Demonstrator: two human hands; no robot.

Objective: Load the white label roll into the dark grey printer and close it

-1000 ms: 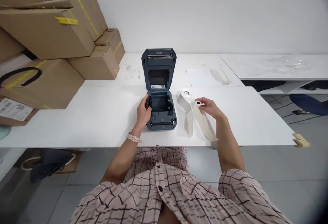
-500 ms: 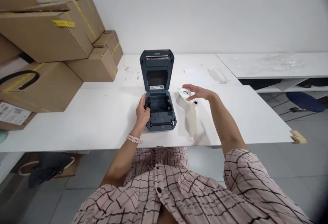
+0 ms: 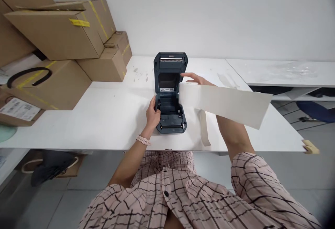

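Observation:
A dark blue-grey label printer (image 3: 170, 120) stands on the white table with its lid (image 3: 171, 70) tipped up and back. My left hand (image 3: 153, 113) grips the printer's left side, thumb over the inner edge. In my right hand (image 3: 196, 79) is a white label roll (image 3: 188, 94), held up beside the printer's right side. The roll's loose strip (image 3: 235, 105) stretches out to the right over my forearm. Part of that hand is hidden behind the roll. Below it, a separate cream paper strip (image 3: 204, 128) lies on the table.
Cardboard boxes (image 3: 60, 33) with yellow tape are stacked on the left of the table (image 3: 110, 124). At the right, clear plastic (image 3: 290, 70) lies on a second white surface. A yellowish piece (image 3: 311, 147) covers the table's right front corner. A blue stool (image 3: 316, 111) stands beyond.
My right hand has taken hold of the label roll and lifted it leftward to the printer, its strip swinging out to the right. My left hand keeps its grip on the printer.

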